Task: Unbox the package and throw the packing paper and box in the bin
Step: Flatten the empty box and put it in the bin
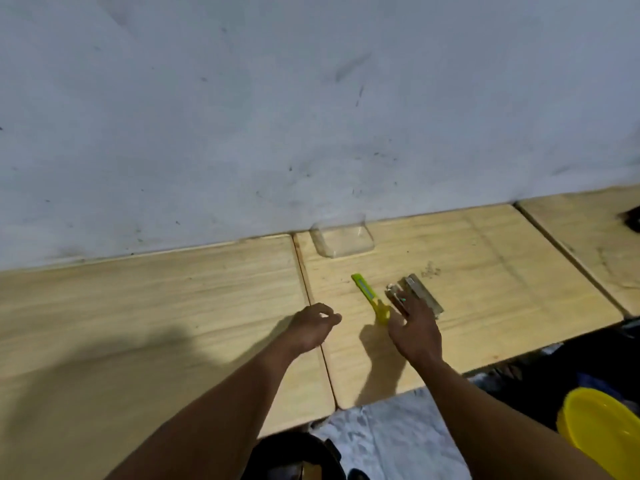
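Black rounded object [294,452] sits lowest in view, between the two bare forearms. Beside it, below the table's near edge, lies a white crumpled sheet [391,431]; cloth or paper, cannot tell. Yellow tub [609,431] shows at lower right, off the table, well apart from both hands.

Right hand [415,332] reaches over the wooden table [173,299] with fingers straight and slightly spread, palm down. Its fingertips overlap the near end of a grey metal item [420,292] lying flat on the table, and the rest of the item pokes out beyond them toward the wall. Touching or just hovering, cannot tell.

Yellow-green utility knife [369,296] lies flat just left of the metal item. Its near end is just beside the right hand's thumb side, not held.

Left hand [313,325] is left of the knife, over the seam between two tabletop boards. Its fingers are curled in, thumb tip against forefinger, nothing visible in it.

Clear plastic container [343,239] stands against the scuffed white wall [311,116], beyond the knife.
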